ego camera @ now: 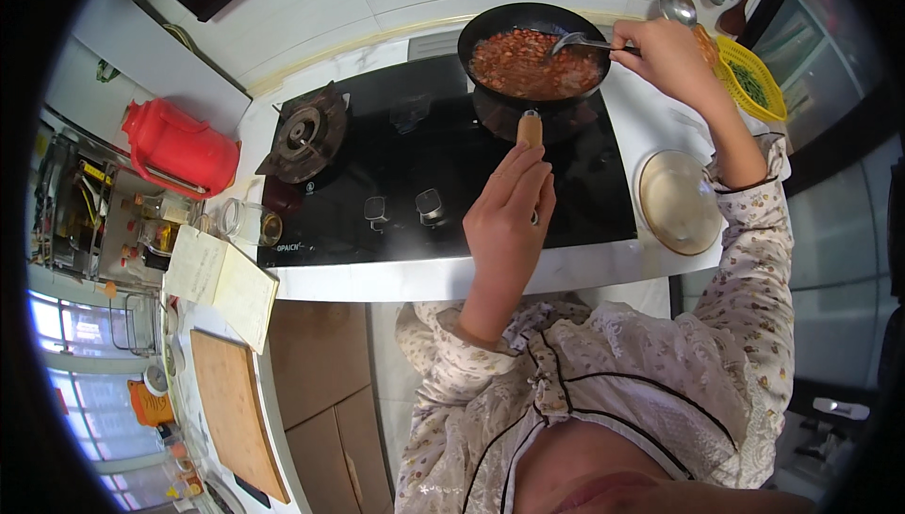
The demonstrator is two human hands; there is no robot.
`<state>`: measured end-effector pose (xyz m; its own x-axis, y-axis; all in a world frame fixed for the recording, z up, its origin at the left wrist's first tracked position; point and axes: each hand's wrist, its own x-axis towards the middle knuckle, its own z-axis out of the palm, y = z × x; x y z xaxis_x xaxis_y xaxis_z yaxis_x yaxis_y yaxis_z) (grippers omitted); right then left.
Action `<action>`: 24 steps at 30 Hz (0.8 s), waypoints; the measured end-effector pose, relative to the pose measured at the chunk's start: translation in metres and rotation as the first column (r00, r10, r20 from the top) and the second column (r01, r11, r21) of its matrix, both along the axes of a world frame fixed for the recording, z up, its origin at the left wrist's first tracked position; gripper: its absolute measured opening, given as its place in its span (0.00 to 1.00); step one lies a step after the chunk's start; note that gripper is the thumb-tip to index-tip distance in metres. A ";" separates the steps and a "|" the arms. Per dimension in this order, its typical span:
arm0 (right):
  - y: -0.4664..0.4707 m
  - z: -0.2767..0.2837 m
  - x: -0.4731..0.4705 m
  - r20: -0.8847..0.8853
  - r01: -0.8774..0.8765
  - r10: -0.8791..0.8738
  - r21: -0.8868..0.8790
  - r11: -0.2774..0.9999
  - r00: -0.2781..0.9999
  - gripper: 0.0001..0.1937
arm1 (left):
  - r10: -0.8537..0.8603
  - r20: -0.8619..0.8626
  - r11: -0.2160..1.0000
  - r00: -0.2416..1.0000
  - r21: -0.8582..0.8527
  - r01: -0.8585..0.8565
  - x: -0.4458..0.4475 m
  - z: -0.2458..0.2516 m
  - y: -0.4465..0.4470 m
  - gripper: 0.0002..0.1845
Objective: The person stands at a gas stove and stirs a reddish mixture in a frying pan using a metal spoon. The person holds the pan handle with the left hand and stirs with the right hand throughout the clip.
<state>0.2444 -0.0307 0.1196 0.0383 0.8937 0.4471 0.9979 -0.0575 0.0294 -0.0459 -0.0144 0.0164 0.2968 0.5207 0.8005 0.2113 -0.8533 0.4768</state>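
A black frying pan point(534, 14) stands over the right side of the black glass gas hob point(452, 153). Small reddish-brown pieces, perhaps peanuts, lie in bubbling liquid point(523, 65) inside it. My left hand point(510, 214) is wrapped around the pan's wooden handle point(529, 129). With my right hand point(664, 55) I hold the dark handle of a metal spoon or spatula point(574, 40); its head dips into the pan's contents. The burner under the pan is hidden.
To the left are a bare burner point(302, 131), a red thermos jug point(180, 150), glass jars point(247, 221), an open notebook point(225, 281) and a wooden cutting board point(237, 411). At right, a cream plate point(679, 203) lies near a yellow basket point(774, 100) of chopped greens. Utensils, including a ladle point(677, 6), hang behind.
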 end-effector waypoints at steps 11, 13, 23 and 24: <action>-0.017 0.021 -0.007 -0.227 -0.158 0.138 -0.074 0.985 0.964 0.11 | -0.008 0.004 1.000 1.000 -0.010 0.008 -0.001 0.000 0.000 0.08; -0.010 0.010 -0.013 -0.181 -0.161 0.150 -0.048 0.986 0.972 0.11 | -0.010 0.004 1.000 1.000 -0.015 0.010 -0.001 0.000 0.000 0.08; 0.037 -0.029 -0.008 0.024 -0.139 0.138 0.075 0.987 0.990 0.09 | -0.007 0.003 1.000 1.000 -0.003 0.007 -0.001 0.002 -0.001 0.08; 0.039 -0.031 -0.005 0.041 -0.123 0.121 0.074 0.990 0.992 0.09 | -0.008 0.003 1.000 1.000 -0.004 0.008 0.000 0.002 -0.001 0.08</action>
<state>0.2390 0.0081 0.0886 -0.0865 0.8538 0.5134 0.9959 0.0612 0.0660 -0.0462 -0.0152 0.0184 0.2984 0.5216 0.7993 0.2029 -0.8530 0.4808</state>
